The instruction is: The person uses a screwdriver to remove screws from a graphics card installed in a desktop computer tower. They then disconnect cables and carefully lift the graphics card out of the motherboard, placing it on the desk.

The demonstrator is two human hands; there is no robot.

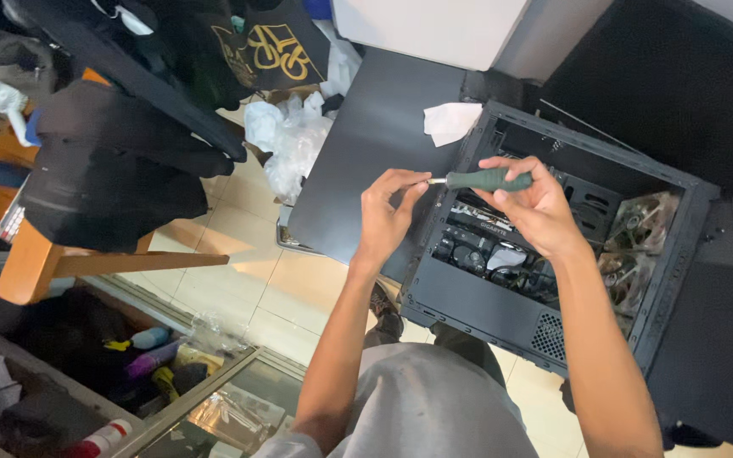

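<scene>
The black metal computer case [553, 280] lay open on its side on the floor, its flat dark side panel [375, 144] already off and lying beside it. Over the opening, the right hand [536, 203] gripped the green-handled screwdriver [487, 179], its fingers closed around the handle. The left hand [388, 212] pinched at the tip, perhaps on a screw too small to make out. The cabling inside was murky.

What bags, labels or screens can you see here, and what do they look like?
Crumpled clear plastic bag: on the tiled floor, left of the flat dark panel.
Pale label strip: on a black part inside the open computer case, below the right hand.
No screens in view.
</scene>
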